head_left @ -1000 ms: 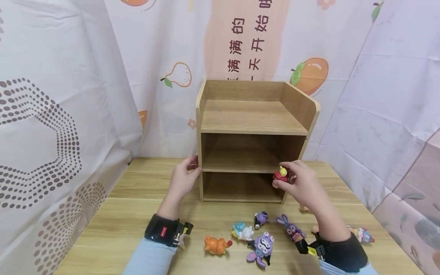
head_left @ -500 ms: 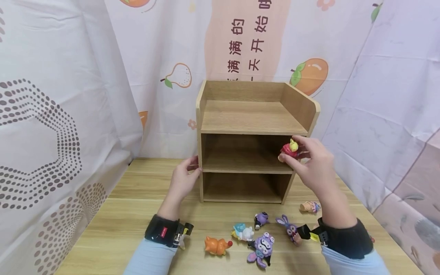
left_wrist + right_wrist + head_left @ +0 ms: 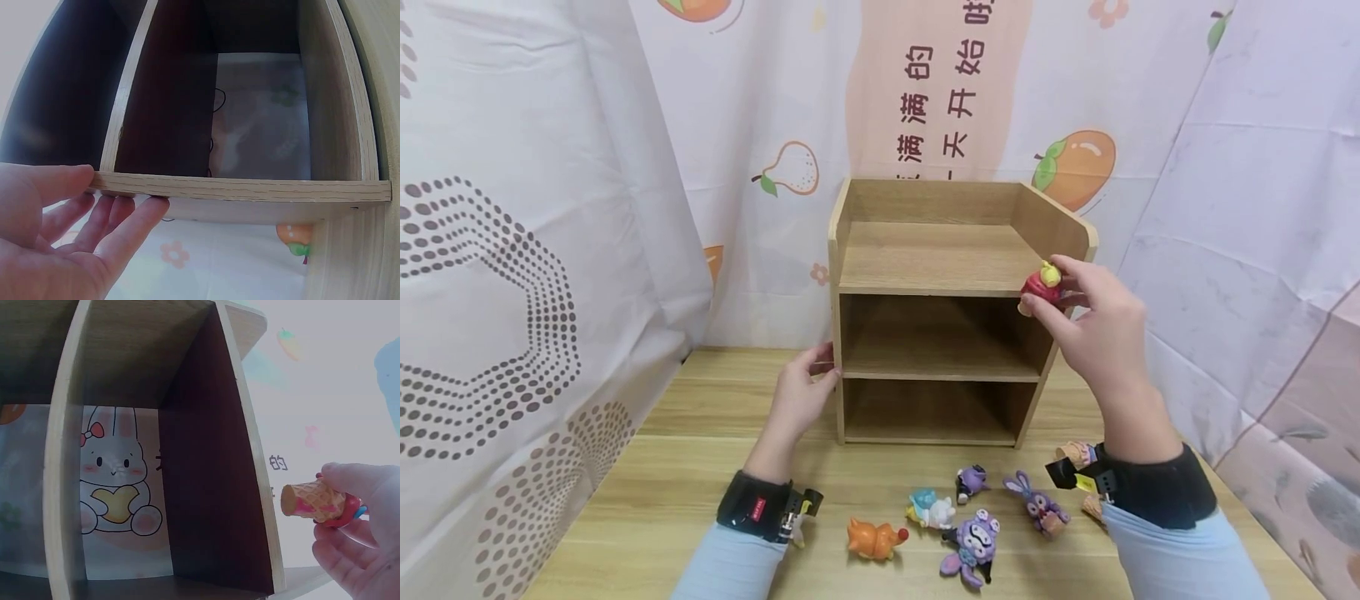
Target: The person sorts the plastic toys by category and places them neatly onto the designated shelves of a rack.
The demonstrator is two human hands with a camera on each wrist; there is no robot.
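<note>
My right hand [image 3: 1093, 321] pinches a toy ice cream cone [image 3: 1042, 285] with a red top and a yellow bit on it. It is level with the front edge of the top shelf, at the right side of a small wooden shelf unit [image 3: 940, 289]. In the right wrist view the toy's waffle cone [image 3: 312, 501] points left, between thumb and fingers. At the unit's left side panel [image 3: 250, 189], my left hand [image 3: 801, 396] grips the front edge, thumb on one face and fingers [image 3: 140, 225] on the other.
On the table [image 3: 700, 467] before the unit lie an orange fox-like figure [image 3: 874, 539], a white and blue figure [image 3: 930, 508] and several purple figures [image 3: 976, 537]. Another toy cone [image 3: 1075, 454] lies at the right, partly behind the right wrist. A printed curtain [image 3: 760, 250] hangs behind.
My right hand has risen with the toy ice cream cone from the lower compartment's height to the top shelf's front edge, moving slightly right. The left hand has stayed on the side panel.
</note>
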